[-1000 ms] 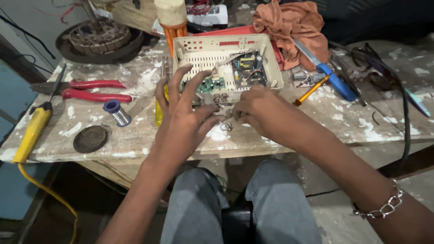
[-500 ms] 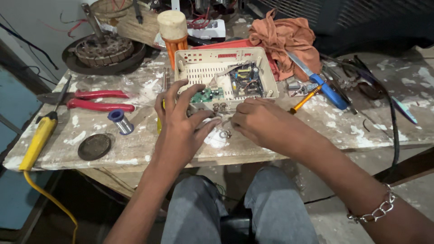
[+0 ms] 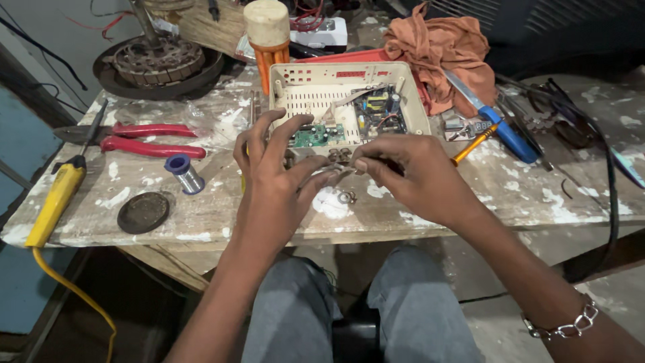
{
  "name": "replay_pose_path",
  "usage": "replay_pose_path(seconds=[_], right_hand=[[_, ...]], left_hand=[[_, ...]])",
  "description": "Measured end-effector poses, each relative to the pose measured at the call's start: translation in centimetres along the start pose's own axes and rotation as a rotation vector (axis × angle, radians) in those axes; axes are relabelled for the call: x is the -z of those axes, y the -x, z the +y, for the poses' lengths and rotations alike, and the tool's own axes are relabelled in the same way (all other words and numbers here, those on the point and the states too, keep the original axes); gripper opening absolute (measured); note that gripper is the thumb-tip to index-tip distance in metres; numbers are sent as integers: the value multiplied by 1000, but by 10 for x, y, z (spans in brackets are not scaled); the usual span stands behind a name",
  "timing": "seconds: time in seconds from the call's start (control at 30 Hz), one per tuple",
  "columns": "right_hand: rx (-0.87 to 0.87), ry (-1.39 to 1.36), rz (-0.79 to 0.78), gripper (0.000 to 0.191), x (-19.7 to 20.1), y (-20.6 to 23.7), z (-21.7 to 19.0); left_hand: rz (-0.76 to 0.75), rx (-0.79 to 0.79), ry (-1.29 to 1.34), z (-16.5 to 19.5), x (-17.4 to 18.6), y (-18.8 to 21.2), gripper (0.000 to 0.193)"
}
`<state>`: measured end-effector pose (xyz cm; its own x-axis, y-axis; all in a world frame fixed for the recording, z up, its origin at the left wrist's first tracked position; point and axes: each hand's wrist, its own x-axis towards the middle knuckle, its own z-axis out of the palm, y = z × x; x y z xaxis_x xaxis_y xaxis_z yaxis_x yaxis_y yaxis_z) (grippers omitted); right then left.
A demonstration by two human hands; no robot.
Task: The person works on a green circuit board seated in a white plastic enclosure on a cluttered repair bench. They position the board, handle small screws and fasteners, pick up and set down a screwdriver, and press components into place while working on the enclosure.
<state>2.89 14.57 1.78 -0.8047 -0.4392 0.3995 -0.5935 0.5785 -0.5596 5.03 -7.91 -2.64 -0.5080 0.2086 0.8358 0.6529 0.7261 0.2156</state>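
Together, both hands (image 3: 336, 171) pinch a small metal part (image 3: 334, 170) before the open casing (image 3: 282, 101).

I see an open cream plastic case (image 3: 346, 101) lying flat near the middle of my workbench, its slotted floor up, with a green circuit board (image 3: 311, 136) at its near edge and a darker board (image 3: 377, 111) of components toward its right side. Between my fingertips, just in front of the case, I have a small metal part (image 3: 337, 168) too tiny to make out. Little metal rings (image 3: 347, 197) lie on the paint-spattered wood just below it.
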Motion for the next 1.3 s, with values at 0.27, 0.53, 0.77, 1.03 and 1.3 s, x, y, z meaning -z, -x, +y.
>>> replay_pose_path(seconds=[0.27, 0.53, 0.77, 1.03, 1.3], right_hand=[[-144, -309, -40, 22, -23, -9, -10], [-77, -247, 44, 19, -36, -18, -13], [39, -85, 97, 17, -36, -17, -13], [146, 96, 172, 13, -30, -22, -15], [227, 223, 97, 17, -22, -17, -10]], left_hand=[[14, -22, 43, -8, 1, 1, 27], [19, 1, 64, -11, 4, 4, 26], [35, 12, 53, -13, 4, 7, 23], [184, 135, -62, -9, 0, 11, 18], [172, 219, -106, -9, -3, 10, 23]])
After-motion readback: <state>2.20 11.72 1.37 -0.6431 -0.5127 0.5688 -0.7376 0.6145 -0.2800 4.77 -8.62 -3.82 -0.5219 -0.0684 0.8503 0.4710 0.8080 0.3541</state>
